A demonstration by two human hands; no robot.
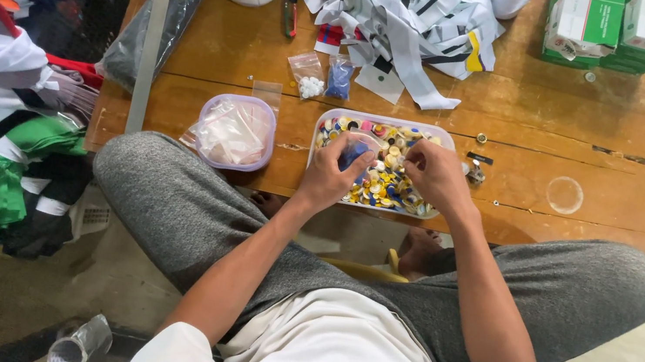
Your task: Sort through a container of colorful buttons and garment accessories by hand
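Small clear bag [356, 150] – blue buttons inside, pinched by left hand [330, 175] fingers; right hand [436, 174] fingers pinching its edge over button tray [390, 124].

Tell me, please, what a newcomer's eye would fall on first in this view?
Most likely the clear tray of many-coloured buttons at the near edge of the wooden table, where both hands meet. The left hand holds a small clear bag with blue pieces, and the right hand pinches something tiny beside it. Behind lies a heap of striped fabric strips.

Clear bag [357, 150] w/ blue buttons, above button tray [386, 123]
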